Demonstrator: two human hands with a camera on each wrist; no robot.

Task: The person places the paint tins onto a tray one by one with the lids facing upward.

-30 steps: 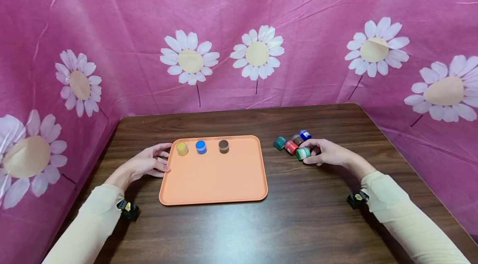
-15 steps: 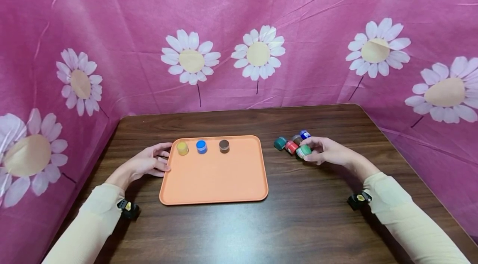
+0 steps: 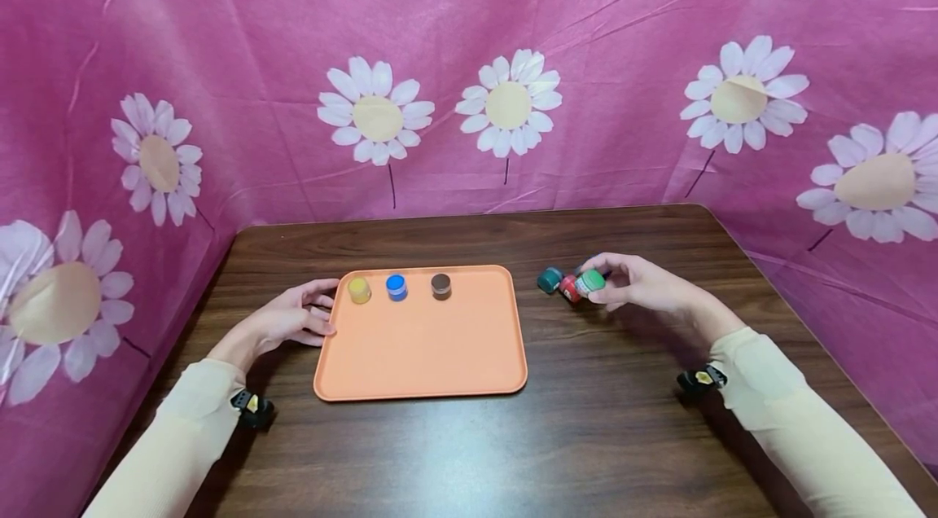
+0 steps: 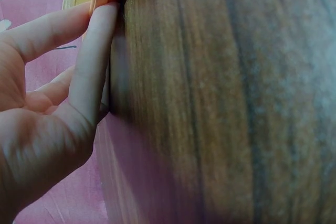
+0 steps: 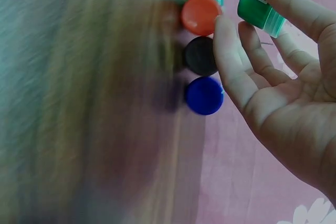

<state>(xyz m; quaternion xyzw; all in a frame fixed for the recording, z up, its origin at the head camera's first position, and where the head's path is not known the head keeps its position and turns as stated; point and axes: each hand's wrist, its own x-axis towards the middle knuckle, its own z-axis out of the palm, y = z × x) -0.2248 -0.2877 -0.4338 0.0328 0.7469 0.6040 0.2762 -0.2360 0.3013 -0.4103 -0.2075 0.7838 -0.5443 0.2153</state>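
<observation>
Probably for steadiness, my left hand (image 3: 291, 316) rests loosely against the tray (image 3: 423, 351); my right hand (image 3: 643, 285) pinches a green jar (image 3: 589, 283).

Three jars (image 3: 396, 287) on tray (image 3: 425, 355), left of other jars (image 3: 570, 288)

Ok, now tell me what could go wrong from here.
The green jar is pinched at a tilt by the right hand, so it might slip. The red jar lies very close to that hand; a finger could bump it out of place. The left hand touches the edge of the tray, so a push there may shift the yellow jar, blue jar and brown jar on it.
</observation>
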